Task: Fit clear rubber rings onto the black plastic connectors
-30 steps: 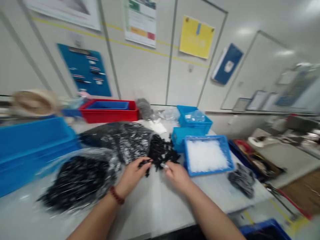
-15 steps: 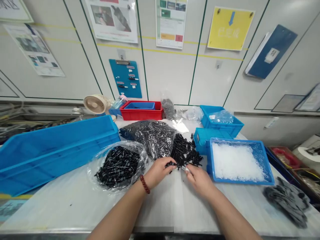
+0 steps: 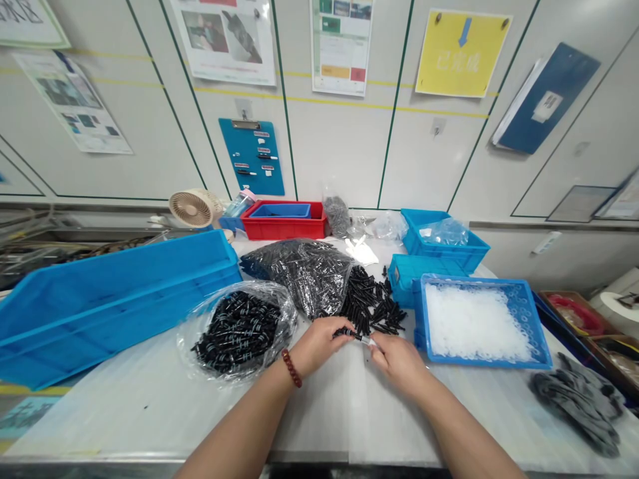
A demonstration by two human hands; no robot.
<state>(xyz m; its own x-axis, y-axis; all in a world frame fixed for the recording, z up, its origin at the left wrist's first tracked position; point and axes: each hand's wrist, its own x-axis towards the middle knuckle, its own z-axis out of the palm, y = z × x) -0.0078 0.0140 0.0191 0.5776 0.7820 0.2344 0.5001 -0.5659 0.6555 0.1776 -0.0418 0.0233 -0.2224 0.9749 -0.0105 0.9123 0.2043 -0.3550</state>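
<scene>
My left hand (image 3: 318, 344), with a beaded bracelet at the wrist, is closed on a slim black part (image 3: 345, 332) with pale rings. A small whitish tube-like piece (image 3: 367, 340) sits at the part's right end, pinched in my right hand (image 3: 398, 360); its exact kind is too small to tell. Just beyond the hands lies a pile of loose black parts (image 3: 367, 299), spilling from a clear bag of black parts (image 3: 309, 269). To the left, an open plastic bag (image 3: 239, 332) holds black parts with pale rings.
At right stands a blue bin (image 3: 536, 356) holding many small white rings, near crumpled grey gloves (image 3: 579, 402). A long blue bin (image 3: 114, 293) occupies the left side. Behind are a red bin (image 3: 284, 231), a fan (image 3: 194, 207) and another blue bin (image 3: 449, 249).
My hands stay together on the same part, which now tilts slightly more down to the right. The whole view has shifted a little.
</scene>
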